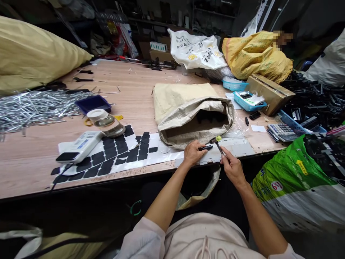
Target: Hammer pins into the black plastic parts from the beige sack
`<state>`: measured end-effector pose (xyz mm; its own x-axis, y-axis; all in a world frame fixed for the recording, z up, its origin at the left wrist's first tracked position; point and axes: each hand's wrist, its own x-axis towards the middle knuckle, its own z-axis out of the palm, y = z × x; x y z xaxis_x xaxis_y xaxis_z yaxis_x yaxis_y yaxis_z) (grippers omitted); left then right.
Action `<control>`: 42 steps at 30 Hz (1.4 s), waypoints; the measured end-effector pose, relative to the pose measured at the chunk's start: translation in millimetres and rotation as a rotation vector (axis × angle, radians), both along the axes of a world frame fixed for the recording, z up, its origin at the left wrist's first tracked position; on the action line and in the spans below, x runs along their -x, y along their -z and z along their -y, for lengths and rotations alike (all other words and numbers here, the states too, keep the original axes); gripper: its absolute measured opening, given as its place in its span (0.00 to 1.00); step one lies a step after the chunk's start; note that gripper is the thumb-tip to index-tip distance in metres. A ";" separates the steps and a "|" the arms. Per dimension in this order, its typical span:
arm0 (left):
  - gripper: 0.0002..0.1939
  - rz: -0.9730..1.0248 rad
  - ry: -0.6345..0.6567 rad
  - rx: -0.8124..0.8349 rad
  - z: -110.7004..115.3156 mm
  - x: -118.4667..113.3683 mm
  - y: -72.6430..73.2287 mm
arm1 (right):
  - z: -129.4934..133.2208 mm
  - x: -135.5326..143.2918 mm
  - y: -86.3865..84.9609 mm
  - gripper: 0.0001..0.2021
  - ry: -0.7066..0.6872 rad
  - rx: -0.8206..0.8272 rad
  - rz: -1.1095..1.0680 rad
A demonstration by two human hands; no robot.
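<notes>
At the bench, both hands grip: left, a slim black piece; right, a yellow-ended hammer.

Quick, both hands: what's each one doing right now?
Left hand: closed, fingers holding a small black part at the table edge.
Right hand: closed around the handle of a small hammer.

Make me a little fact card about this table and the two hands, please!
Left hand: holds a small black piece
Right hand: holds a hammer
Just beyond the hands: open beige sack, lying down
Far left: pile of silver rods
Table's right end: calculator
</notes>
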<state>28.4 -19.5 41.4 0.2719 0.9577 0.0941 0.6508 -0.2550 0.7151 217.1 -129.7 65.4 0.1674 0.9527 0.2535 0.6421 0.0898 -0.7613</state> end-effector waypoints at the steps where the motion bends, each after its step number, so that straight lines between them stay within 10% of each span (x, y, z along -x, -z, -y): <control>1: 0.12 -0.003 -0.004 0.009 0.1 -0.3 -0.9 | -0.1 0.2 0.0 0.24 0.002 -0.012 0.024; 17: 0.11 0.005 0.002 0.014 0.7 -1.1 -3.5 | -1.7 4.0 6.3 0.24 -0.086 0.062 0.056; 32: 0.08 0.165 0.046 -0.103 1.1 4.7 3.0 | -105.5 -40.9 18.2 0.23 0.032 0.192 -0.580; 37: 0.07 0.315 0.179 -0.374 45.9 17.7 0.5 | -103.8 -41.0 17.1 0.22 0.034 0.183 -0.607; 42: 0.05 0.057 0.262 -0.464 111.7 44.8 16.6 | -103.8 -40.1 16.7 0.21 0.038 0.168 -0.597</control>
